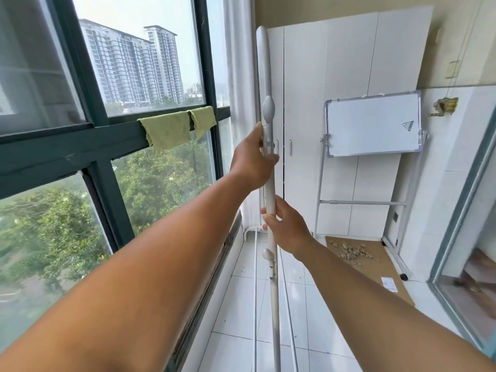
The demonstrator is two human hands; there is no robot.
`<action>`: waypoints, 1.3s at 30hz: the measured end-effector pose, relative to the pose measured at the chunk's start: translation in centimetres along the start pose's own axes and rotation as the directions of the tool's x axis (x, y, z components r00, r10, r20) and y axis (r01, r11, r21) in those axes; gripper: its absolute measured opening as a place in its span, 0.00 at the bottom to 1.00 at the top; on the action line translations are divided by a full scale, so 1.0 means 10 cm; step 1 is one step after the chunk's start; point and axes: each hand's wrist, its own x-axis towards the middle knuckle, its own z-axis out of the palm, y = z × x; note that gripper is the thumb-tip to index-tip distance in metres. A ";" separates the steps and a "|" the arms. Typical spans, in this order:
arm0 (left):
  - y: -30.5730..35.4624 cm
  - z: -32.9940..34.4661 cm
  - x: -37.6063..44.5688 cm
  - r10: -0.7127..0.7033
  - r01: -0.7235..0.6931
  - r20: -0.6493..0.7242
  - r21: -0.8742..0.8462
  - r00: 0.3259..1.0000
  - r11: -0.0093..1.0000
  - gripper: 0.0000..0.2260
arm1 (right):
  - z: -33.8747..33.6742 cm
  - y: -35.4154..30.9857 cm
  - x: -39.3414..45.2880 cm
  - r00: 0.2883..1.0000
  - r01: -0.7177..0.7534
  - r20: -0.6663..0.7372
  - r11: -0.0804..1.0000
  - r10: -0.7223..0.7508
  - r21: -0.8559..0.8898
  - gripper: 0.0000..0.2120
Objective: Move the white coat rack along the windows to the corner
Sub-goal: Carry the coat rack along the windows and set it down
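The white coat rack [269,183] stands upright in front of me, a slim pole with rounded pegs, running from near the cabinet top down past the frame's bottom edge. My left hand [252,159] grips the pole at mid height, just below a grey peg. My right hand [287,226] is wrapped round the pole lower down, above a smaller peg. The windows [150,76] with dark green frames run along the left. The corner [249,226], where the windows meet a white curtain and cabinet, lies straight ahead behind the pole.
A white cabinet [335,103] fills the far wall. A tilted whiteboard on a stand [373,124] stands at its right, over cardboard [375,264] with small stones. Green cloths [171,130] hang on the window frame. A glass door frame [461,210] borders the right. White floor tiles [241,304] lead ahead.
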 end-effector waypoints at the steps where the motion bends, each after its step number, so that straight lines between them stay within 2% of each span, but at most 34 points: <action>1: -0.02 0.01 0.01 0.009 -0.009 0.002 -0.006 1.000 1.000 0.19 | -0.02 0.03 0.02 1.000 0.008 0.011 1.000 -0.008 0.005 0.08; 6: -0.02 0.04 -0.03 -0.029 0.029 0.009 -0.033 1.000 0.999 0.28 | -0.08 0.07 0.05 0.996 0.025 0.086 1.000 -0.026 0.010 0.14; 8: 0.00 0.05 -0.07 -0.057 0.057 -0.002 -0.034 0.998 0.998 0.29 | -0.09 0.07 0.05 0.993 0.022 0.113 1.000 -0.023 0.009 0.13; 21: -0.07 -0.14 -0.05 -0.072 0.071 0.014 0.030 0.997 0.997 0.30 | 0.12 -0.04 0.04 0.997 0.001 0.078 0.999 -0.004 0.032 0.11; 31: -0.47 -0.82 -0.01 -0.092 0.090 0.033 0.050 0.995 0.995 0.29 | 0.89 -0.36 0.10 0.999 -0.004 0.043 1.000 0.004 0.021 0.08; 39: -0.86 -1.43 0.08 -0.073 0.071 0.050 0.058 0.996 0.996 0.28 | 1.55 -0.63 0.17 1.000 0.002 0.016 1.000 -0.002 0.001 0.09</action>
